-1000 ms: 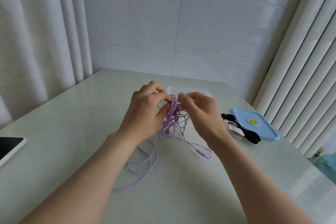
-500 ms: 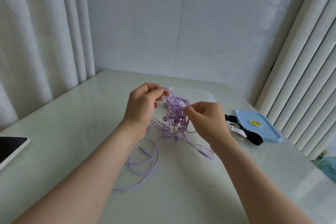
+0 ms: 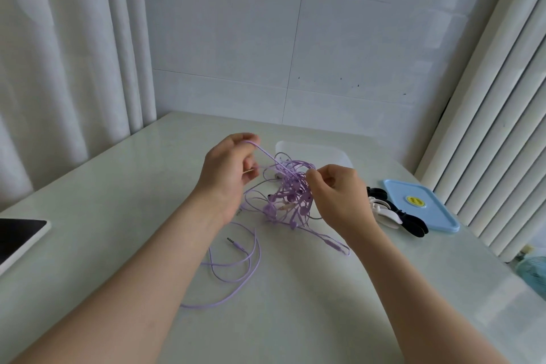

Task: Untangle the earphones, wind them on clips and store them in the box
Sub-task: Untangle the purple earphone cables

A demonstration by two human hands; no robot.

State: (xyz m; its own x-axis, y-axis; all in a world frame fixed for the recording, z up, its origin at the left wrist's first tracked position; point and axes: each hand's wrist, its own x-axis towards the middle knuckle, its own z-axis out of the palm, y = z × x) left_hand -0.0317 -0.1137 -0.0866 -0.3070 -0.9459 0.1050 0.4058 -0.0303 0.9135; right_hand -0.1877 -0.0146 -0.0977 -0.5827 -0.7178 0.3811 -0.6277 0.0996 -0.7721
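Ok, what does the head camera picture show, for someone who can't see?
The left hand holds one strand of tangled purple earphones while the right hand pinches another, over a table. Clips and a blue lid lie nearby.

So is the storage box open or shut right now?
Open: the clear box carries no lid; the blue lid lies flat on the table, apart from it.
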